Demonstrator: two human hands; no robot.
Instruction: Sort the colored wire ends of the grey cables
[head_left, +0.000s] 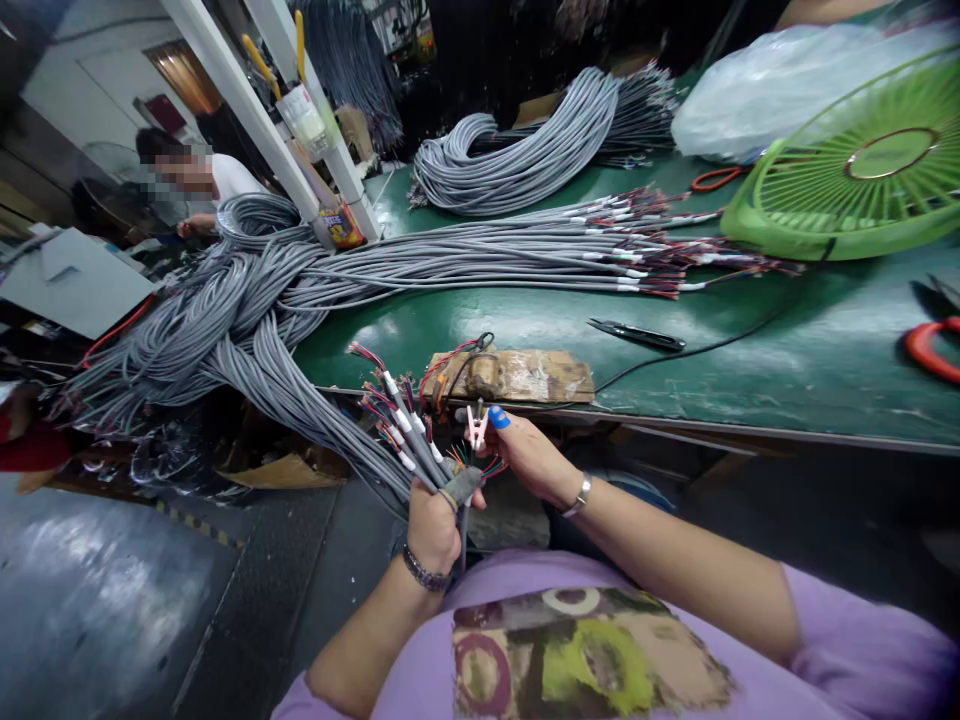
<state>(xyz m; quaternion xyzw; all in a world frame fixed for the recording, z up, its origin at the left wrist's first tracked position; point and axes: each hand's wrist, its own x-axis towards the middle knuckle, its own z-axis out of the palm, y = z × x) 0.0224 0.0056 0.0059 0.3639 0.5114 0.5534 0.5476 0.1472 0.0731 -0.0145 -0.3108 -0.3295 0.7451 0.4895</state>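
Observation:
My left hand [433, 525] grips a bundle of grey cables [390, 435] just below their stripped ends, where thin red, white and coloured wires fan out. My right hand [525, 452], with a blue cover on one fingertip, pinches a small white clip-like tool [477, 427] right at the coloured wire tips of one cable. Both hands are in front of my lap, just short of the green table's front edge [750, 425]. The gripped bundle trails left and up into a big heap of grey cables [225, 300].
A brown block with wires [517, 376] lies on the table edge near my hands. Black cutters [637, 335], a green fan [862, 165], a red-handled tool [934, 350] and more cable bundles [525, 150] lie on the table. Another person [199, 185] sits at far left.

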